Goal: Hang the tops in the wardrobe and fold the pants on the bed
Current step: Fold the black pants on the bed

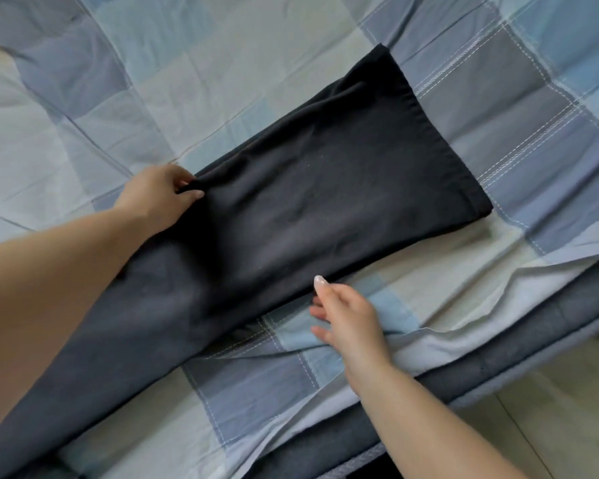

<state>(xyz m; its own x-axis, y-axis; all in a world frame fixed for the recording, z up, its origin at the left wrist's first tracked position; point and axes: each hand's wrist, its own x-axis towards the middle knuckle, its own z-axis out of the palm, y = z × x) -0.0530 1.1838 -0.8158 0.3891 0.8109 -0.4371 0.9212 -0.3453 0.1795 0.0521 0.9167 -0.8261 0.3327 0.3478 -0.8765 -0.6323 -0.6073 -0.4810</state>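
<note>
Checked bedspread [222, 63] | dark pants [325, 188] half-folded | left hand [156, 198] pinches far edge | right hand [346, 316] relaxed, fingers spread at near edge | step: folding; next: align hems, fold again.

Left hand [159, 198], forearm extended from lower left, thumb and fingers pinching a fold of dark fabric. Right hand [346, 316], reaching from lower right, fingers relaxed, straight, slightly spread.

The dark pants [291, 202] run off the bottom-left edge.
</note>
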